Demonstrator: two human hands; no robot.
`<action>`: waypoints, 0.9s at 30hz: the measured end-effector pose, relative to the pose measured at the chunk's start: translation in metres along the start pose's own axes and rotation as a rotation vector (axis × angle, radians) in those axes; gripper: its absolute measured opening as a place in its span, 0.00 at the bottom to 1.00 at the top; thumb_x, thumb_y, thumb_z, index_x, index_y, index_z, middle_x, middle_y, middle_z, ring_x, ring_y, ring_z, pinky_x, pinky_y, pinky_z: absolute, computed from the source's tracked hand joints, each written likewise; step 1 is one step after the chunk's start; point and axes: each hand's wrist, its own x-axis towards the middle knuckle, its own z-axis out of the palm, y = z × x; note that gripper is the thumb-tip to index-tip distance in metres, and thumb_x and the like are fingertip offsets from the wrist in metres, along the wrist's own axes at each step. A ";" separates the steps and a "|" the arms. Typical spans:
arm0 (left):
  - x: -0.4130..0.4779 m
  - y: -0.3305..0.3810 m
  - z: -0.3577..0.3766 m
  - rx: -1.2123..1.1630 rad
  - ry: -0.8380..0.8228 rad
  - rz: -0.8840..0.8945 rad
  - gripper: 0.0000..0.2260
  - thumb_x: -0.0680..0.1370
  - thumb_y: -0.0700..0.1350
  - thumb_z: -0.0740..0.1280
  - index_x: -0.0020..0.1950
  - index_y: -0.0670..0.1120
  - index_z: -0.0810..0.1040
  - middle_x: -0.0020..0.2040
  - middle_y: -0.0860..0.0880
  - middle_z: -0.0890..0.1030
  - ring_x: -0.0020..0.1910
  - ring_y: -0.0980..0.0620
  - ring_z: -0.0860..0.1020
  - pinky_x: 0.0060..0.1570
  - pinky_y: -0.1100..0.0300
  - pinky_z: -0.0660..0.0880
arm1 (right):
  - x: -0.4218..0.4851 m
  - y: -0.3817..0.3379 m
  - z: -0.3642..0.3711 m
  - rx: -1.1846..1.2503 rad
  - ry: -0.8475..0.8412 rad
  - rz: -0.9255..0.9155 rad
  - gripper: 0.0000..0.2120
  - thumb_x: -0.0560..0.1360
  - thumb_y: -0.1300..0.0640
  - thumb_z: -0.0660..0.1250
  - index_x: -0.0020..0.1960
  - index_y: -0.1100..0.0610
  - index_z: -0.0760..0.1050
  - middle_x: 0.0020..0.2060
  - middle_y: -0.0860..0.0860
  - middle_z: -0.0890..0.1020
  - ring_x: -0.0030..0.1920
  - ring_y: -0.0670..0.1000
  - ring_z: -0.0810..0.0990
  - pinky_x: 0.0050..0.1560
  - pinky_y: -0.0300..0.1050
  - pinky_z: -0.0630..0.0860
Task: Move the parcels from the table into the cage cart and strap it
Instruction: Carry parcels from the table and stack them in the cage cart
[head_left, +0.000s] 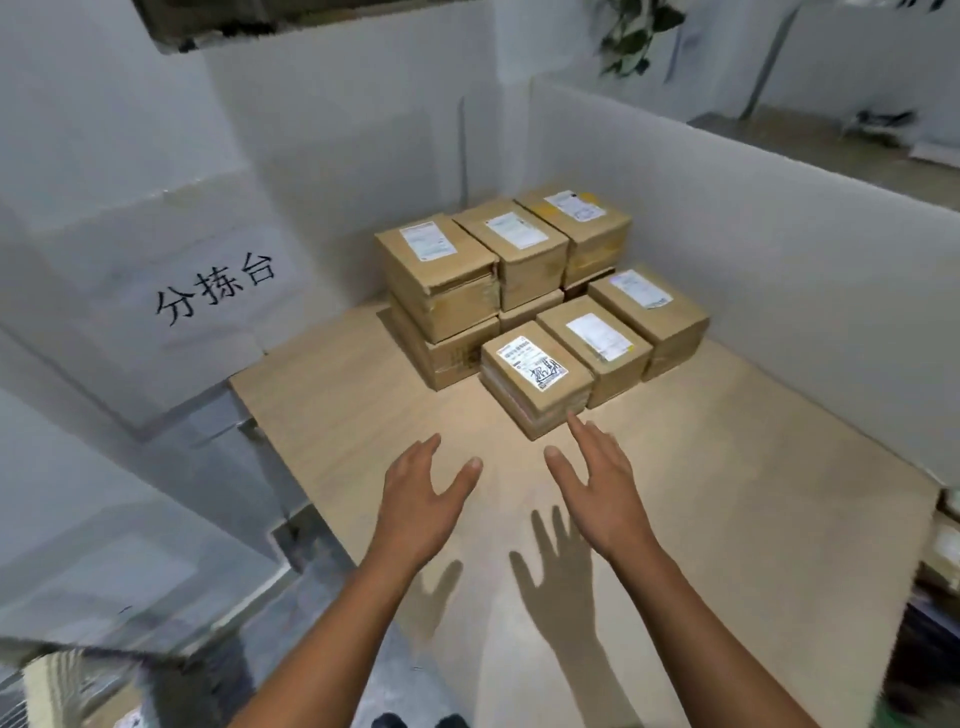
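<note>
- This is a parcel-sorting station in a warehouse-like room.
- A paper sign (218, 291) beside the left edge of the wooden table (363, 395) reads "分拣台" (sorting table).
- Taped cardboard parcels (535, 306) with printed shipping labels are stacked at the table's far right corner.
- White partition panels (779, 270) wall off its far and right edges.

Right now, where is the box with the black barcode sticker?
Head view: the nearest parcel on the table, just beyond the right hand, leftmost in the front row.
</note>
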 end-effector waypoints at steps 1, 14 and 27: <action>0.010 0.004 0.008 -0.033 -0.029 -0.009 0.36 0.78 0.70 0.64 0.82 0.55 0.63 0.83 0.51 0.61 0.82 0.49 0.57 0.80 0.48 0.59 | 0.004 0.006 -0.005 0.001 0.018 0.018 0.31 0.81 0.34 0.58 0.82 0.39 0.58 0.83 0.46 0.59 0.83 0.49 0.48 0.81 0.51 0.50; 0.199 0.021 0.099 -0.308 -0.274 -0.205 0.46 0.72 0.74 0.68 0.83 0.52 0.58 0.81 0.46 0.66 0.77 0.42 0.68 0.70 0.47 0.67 | 0.096 0.006 -0.014 -0.203 0.093 0.206 0.29 0.82 0.33 0.56 0.81 0.36 0.57 0.83 0.48 0.58 0.84 0.51 0.47 0.82 0.59 0.49; 0.301 0.027 0.179 -0.309 -0.130 -0.364 0.57 0.70 0.70 0.74 0.84 0.57 0.37 0.83 0.47 0.60 0.72 0.33 0.72 0.66 0.35 0.74 | 0.160 0.014 0.025 -0.326 0.054 0.346 0.31 0.81 0.32 0.54 0.82 0.37 0.55 0.83 0.47 0.56 0.84 0.49 0.44 0.83 0.58 0.46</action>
